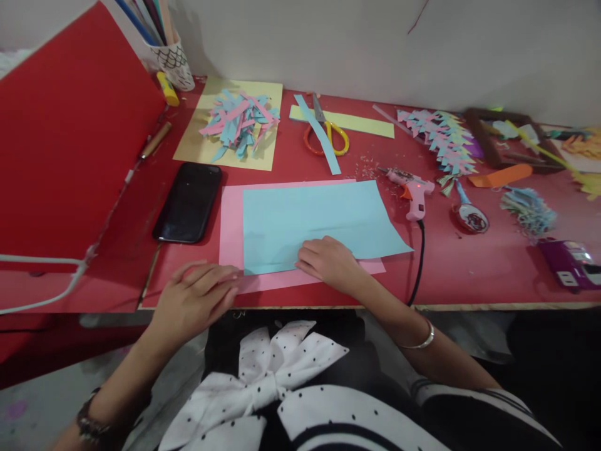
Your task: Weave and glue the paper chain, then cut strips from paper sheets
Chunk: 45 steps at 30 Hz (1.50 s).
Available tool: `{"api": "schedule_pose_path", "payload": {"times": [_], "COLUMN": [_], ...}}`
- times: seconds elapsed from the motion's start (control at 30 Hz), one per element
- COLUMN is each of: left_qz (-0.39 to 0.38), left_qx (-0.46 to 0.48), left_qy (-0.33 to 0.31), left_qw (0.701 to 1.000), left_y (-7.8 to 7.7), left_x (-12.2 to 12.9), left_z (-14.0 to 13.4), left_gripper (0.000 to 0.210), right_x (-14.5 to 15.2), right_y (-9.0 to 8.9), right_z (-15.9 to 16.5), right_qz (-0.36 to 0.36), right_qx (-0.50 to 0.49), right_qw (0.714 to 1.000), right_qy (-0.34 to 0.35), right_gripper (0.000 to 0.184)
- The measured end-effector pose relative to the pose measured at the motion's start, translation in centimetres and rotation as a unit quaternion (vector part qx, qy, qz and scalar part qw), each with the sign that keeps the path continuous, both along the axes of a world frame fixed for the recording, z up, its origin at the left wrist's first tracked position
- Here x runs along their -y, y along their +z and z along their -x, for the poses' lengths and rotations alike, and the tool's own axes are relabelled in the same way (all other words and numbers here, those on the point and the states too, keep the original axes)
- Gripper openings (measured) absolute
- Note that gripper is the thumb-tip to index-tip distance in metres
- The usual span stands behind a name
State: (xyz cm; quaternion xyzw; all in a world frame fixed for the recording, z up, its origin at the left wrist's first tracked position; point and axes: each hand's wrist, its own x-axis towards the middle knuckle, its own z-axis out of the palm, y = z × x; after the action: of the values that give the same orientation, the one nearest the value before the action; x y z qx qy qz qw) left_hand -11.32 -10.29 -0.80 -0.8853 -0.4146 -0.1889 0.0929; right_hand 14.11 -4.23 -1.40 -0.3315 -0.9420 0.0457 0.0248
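A light blue sheet of paper [310, 213] lies over a pink sheet [231, 232] near the table's front edge. Its lower right corner sticks out past the pink one, and a faint crease runs along its lower edge. My right hand [328, 264] bends its fingers over that lower edge, closed on the blue sheet; the thumb is hidden. My left hand [197, 297] rests at the pink sheet's lower left corner, fingers stretched out and holding nothing. Beyond the sheets, scissors [340, 139] with red and yellow handles lie partly under a blue paper strip [319, 134].
Left of the sheets are a black phone [188, 202] and a red board [79, 131]. Cut paper strips [239, 122] heap on yellow paper [197, 138]. To the right lie a pink glue gun [410, 191] with a black cord, a fringed paper piece [444, 141] and a purple tape dispenser [568, 264].
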Motion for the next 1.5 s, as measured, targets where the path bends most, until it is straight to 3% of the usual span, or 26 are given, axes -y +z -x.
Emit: {"api": "schedule_pose_path", "payload": {"times": [0.13, 0.33, 0.57, 0.73, 0.93, 1.17, 1.5], "left_qz": [0.004, 0.133, 0.160, 0.170, 0.175, 0.156, 0.166], "left_qx": [0.058, 0.041, 0.002, -0.024, 0.018, 0.087, 0.070], "left_qy": [-0.020, 0.020, -0.002, -0.007, -0.017, -0.061, -0.020], "left_qw": [0.998, 0.990, 0.987, 0.985, 0.984, 0.982, 0.983], "left_y": [0.0, -1.3, -0.1, 1.1, -0.3, -1.3, -1.3], "left_x": [-1.0, -2.8, -3.1, -2.8, -2.9, -3.4, -3.4], "left_z": [-3.8, -7.9, -7.0, -6.7, -8.0, -7.1, -7.2], "left_gripper": [0.018, 0.012, 0.015, 0.009, 0.019, 0.038, 0.038], "right_x": [0.1, 0.4, 0.9, 2.0, 2.4, 1.8, 1.2], "right_y": [0.1, 0.2, 0.2, -0.2, -0.1, 0.1, 0.9], "right_z": [0.2, -1.1, -4.3, -2.4, -0.6, -3.7, -6.6], "right_qz": [-0.004, -0.004, 0.023, -0.012, 0.021, 0.042, 0.106], "right_qx": [0.005, -0.049, -0.127, -0.131, -0.137, -0.176, -0.212], "right_qw": [1.000, 0.999, 0.992, 0.991, 0.990, 0.983, 0.969], "right_qy": [-0.003, -0.001, -0.016, -0.017, -0.038, -0.040, -0.076], "right_gripper": [0.030, 0.032, 0.035, 0.034, 0.032, 0.037, 0.035]}}
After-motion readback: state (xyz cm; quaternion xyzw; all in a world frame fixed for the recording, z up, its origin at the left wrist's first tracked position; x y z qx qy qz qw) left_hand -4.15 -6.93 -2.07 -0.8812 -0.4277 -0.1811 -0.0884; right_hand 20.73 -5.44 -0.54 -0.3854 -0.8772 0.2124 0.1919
